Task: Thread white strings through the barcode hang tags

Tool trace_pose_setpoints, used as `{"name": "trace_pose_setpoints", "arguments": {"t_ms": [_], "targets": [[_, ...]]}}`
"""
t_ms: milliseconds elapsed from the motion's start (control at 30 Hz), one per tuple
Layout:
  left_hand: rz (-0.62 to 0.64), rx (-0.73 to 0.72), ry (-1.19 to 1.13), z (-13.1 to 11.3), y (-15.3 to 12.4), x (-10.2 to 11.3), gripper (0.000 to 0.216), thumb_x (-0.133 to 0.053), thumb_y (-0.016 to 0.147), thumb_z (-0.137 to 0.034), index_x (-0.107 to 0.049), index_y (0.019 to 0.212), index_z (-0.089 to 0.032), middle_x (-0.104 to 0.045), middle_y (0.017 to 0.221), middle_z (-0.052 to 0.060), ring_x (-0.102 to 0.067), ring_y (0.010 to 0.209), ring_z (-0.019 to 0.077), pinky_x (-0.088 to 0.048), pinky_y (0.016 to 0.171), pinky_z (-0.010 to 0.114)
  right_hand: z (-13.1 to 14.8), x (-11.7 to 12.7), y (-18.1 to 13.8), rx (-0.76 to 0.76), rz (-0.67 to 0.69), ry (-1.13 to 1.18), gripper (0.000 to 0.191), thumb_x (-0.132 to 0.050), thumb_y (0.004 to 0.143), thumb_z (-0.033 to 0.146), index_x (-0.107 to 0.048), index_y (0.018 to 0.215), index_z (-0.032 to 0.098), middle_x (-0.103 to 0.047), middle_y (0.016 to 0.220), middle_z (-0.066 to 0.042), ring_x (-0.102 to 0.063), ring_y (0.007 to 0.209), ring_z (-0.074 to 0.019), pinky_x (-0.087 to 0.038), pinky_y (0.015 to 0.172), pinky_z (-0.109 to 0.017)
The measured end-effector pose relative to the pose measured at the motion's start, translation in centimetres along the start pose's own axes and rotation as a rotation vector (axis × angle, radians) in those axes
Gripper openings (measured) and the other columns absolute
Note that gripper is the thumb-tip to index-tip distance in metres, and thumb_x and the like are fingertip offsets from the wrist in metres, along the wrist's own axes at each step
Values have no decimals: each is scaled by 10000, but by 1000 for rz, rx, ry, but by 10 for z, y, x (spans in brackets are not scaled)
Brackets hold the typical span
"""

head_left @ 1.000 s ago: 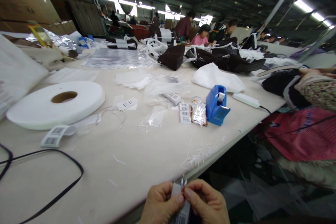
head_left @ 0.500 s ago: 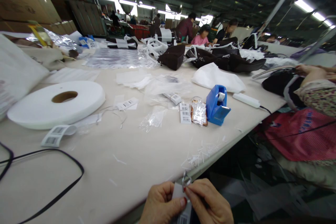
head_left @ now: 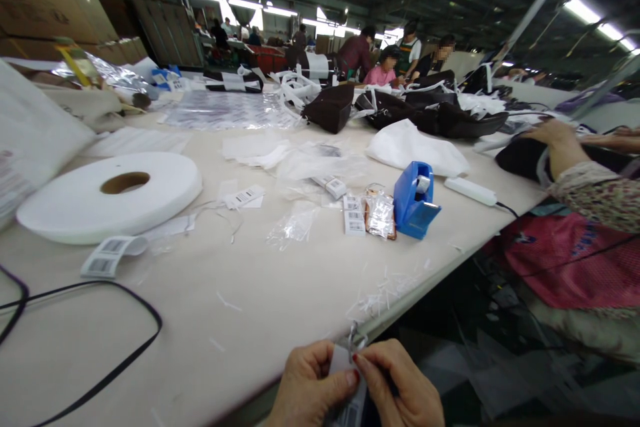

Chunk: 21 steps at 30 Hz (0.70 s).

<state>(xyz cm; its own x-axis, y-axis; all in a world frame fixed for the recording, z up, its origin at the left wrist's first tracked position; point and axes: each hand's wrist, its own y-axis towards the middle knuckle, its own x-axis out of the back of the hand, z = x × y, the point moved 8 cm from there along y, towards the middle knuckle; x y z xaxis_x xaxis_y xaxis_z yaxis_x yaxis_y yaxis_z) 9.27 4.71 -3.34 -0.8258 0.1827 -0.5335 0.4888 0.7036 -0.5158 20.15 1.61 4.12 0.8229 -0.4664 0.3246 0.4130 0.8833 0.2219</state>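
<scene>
At the bottom of the view my left hand (head_left: pixel 305 387) and my right hand (head_left: pixel 400 390) are pinched together on a small white barcode tag (head_left: pixel 345 380), just off the near edge of the beige table (head_left: pixel 260 293). A thin clear plastic loop (head_left: pixel 356 335) sticks up from the top of the tag between my thumbs. The lower part of the tag runs out of the picture.
On the table lie a big white tape roll (head_left: pixel 110 193), a blue tape dispenser (head_left: pixel 414 199), barcode labels (head_left: pixel 353 213), clear bags (head_left: pixel 295 223), a black cord (head_left: pixel 100 320) and plastic scraps (head_left: pixel 385 290). A co-worker's arm (head_left: pixel 575 153) reaches over dark garments at right.
My hands have stayed on the tag, shifting slightly; the plastic loop now shows more above my thumbs. The co-worker's hand at right has moved left over the dark garment.
</scene>
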Motion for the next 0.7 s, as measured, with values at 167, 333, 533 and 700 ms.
{"name": "trace_pose_setpoints", "arguments": {"t_ms": [167, 333, 533, 700], "targets": [[8, -1, 54, 3, 2, 3, 352, -823, 472, -388, -639, 576, -106, -586, 498, 4, -459, 468, 91, -299, 488, 218, -24, -6, -1, -327, 83, 176, 248, -645, 702, 425, -636, 595, 202, -492, 488, 24, -425, 436, -98, -324, 442, -219], [26, 5, 106, 4, 2, 5, 391, -805, 482, -433, -648, 607, -97, -628, 530, 43, -480, 471, 109, -308, 482, 229, -40, -15, -5, -615, 174, 381, 343, -715, 607, 491, -648, 615, 155, -463, 395, 47, -355, 393, -58, -259, 419, -190], [-16, 16, 82, 4, 0, 9, 372, -824, 468, -400, -657, 601, -97, -588, 502, 6, -459, 463, 85, -300, 481, 209, -33, -11, 0, -556, 107, 408, 232, -770, 564, 375, -670, 639, 180, -602, 551, 11, -476, 491, -96, -371, 479, -204], [16, 57, -1, 4, -1, 5, 331, -831, 473, -362, -667, 612, -111, -595, 509, 2, -471, 462, 84, -313, 485, 208, -22, -6, 5, -297, 140, 201, 138, -675, 685, 339, -667, 665, 203, -567, 565, 18, -458, 501, -101, -356, 482, -204]]}}
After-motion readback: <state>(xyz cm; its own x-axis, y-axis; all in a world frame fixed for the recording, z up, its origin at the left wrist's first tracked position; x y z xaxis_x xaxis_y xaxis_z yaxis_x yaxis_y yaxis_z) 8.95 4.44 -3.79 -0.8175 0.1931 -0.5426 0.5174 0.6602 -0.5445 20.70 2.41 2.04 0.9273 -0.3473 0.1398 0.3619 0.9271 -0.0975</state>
